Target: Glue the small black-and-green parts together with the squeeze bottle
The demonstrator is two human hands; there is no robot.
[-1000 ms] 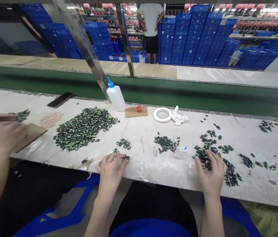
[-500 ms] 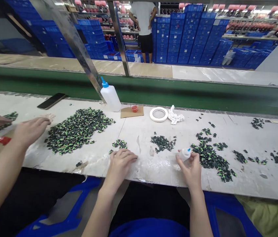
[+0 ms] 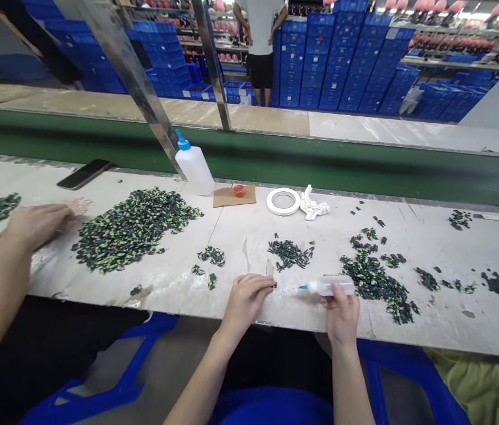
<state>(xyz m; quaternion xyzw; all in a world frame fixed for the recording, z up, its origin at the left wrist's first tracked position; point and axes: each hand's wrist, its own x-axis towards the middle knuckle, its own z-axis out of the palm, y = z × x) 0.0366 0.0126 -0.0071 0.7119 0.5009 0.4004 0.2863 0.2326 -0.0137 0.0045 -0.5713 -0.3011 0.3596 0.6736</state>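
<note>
My left hand (image 3: 244, 301) is closed near the table's front edge, its fingertips pinching a small dark piece (image 3: 274, 285). Facing it from the right, my right hand (image 3: 343, 310) grips a small clear glue bottle (image 3: 325, 286), tilted on its side with the blue nozzle pointing left. A gap separates nozzle and dark piece. Behind them lies a loose pile of small dark sticks (image 3: 292, 255). Just right of the bottle spreads a heap of black-and-green pieces (image 3: 375, 286). Left of my left hand are a few more black-and-green pieces (image 3: 212, 255).
A large black-and-green pile (image 3: 136, 230) lies left, near a co-worker's hand (image 3: 39, 224). Toward the back are a phone (image 3: 84, 175), a big white bottle (image 3: 196, 171), a red cap (image 3: 239, 190) on cardboard, a tape roll (image 3: 283, 202) and crumpled tissue (image 3: 314, 205).
My left hand has moved right and now pinches a dark piece; several pieces lie where it was. The bottle in my right hand has turned so its nozzle points left.
</note>
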